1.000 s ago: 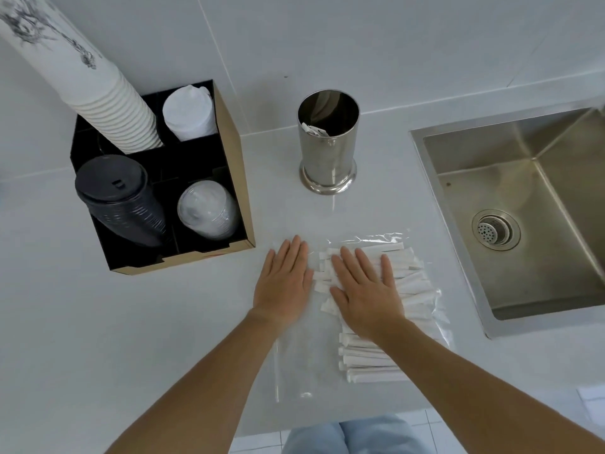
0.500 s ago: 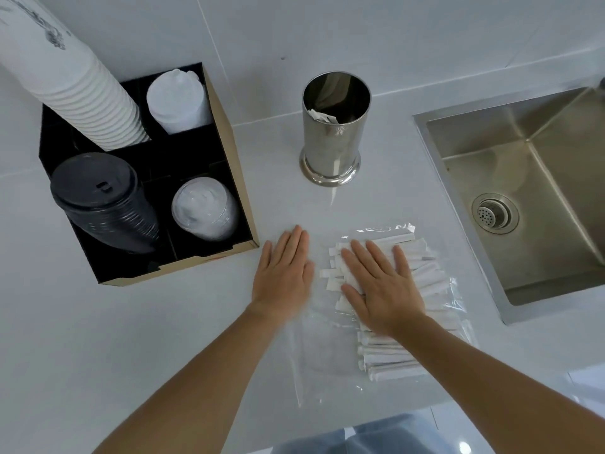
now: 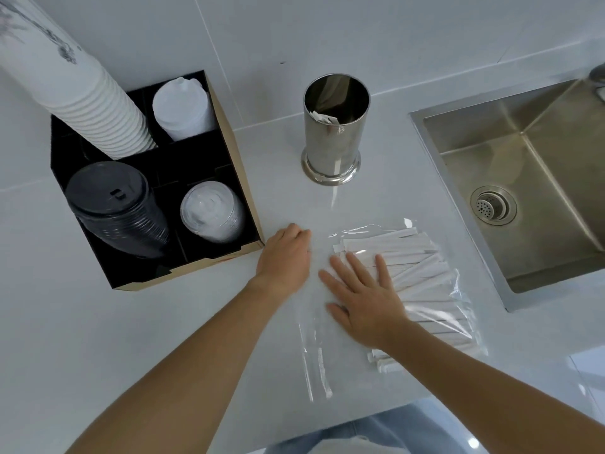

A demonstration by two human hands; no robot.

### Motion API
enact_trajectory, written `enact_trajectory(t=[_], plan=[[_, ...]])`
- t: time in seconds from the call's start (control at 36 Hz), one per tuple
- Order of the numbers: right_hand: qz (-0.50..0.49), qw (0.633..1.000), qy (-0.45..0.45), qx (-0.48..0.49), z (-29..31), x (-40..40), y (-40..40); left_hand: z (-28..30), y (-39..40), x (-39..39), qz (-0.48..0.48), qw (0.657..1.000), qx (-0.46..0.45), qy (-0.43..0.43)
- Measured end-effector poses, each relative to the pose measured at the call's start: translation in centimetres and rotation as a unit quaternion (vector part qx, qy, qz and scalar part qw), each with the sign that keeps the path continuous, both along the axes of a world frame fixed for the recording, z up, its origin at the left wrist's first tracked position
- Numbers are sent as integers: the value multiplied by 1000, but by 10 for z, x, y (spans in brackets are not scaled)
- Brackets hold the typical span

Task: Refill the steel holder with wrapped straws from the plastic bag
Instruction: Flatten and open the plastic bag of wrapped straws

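Observation:
The steel holder (image 3: 334,136) stands upright at the back of the counter with a few wrapped straws inside. In front of it the clear plastic bag (image 3: 435,309) lies flat, with several white wrapped straws (image 3: 412,257) in its right half. My right hand (image 3: 363,296) rests flat on the bag, fingers spread over the straws' left ends. My left hand (image 3: 284,257) is just left of the bag's upper left edge. Its fingers are curled down out of sight, so I cannot tell whether they pinch the plastic.
A black cardboard organiser (image 3: 235,178) at the left holds stacked white cups (image 3: 82,103), black lids (image 3: 114,204), clear lids (image 3: 209,211) and white lids (image 3: 183,109). A steel sink (image 3: 523,178) lies at the right. The counter's front edge is close below.
My left hand's fingers went from flat and extended to curled under. My right hand slid slightly left on the bag and spread its fingers. The camera view shifted.

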State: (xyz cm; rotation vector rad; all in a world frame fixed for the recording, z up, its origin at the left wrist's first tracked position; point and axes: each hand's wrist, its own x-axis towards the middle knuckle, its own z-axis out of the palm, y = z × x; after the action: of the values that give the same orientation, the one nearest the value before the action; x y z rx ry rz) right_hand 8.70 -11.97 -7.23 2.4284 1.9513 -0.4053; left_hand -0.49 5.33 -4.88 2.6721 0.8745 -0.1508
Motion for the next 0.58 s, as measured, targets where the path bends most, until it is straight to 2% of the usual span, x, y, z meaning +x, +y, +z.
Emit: enact_trajectory(t=[0.36, 0.58], plan=[[12, 1000, 8, -28, -4, 3, -5, 10, 12, 8, -2, 1000, 4, -11], [7, 999, 10, -30, -5, 2, -4, 13, 18, 3, 2, 999, -47, -22]])
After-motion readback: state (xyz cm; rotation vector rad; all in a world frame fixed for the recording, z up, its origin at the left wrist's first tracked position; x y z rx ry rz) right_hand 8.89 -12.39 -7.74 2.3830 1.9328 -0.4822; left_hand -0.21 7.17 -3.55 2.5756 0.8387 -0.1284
